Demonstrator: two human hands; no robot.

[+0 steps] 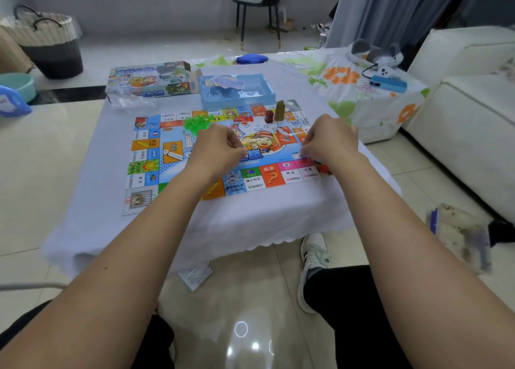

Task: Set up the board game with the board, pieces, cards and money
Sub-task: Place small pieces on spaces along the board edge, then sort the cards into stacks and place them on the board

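Observation:
The colourful game board (156, 157) lies flat on the white-clothed table (250, 223). On its far edge sit a pile of green plastic houses (195, 123), some red houses (243, 119), a dark red token (269, 116) and a taller olive token (279, 109). Behind the board stands a blue tray (262, 95) holding loose cards (228, 83). My left hand (220, 145) hovers over the board's middle with fingers curled; nothing shows in it. My right hand (331, 140) is over the board's right edge, fingertips pinching a small white piece (301, 155).
The game box (150, 80) and a clear plastic bag (131, 104) lie at the table's far left. A floral-covered stand with a blue power bank (388, 83) is to the right, beside a white sofa (459, 118). A paper sheet (195, 276) lies on the floor.

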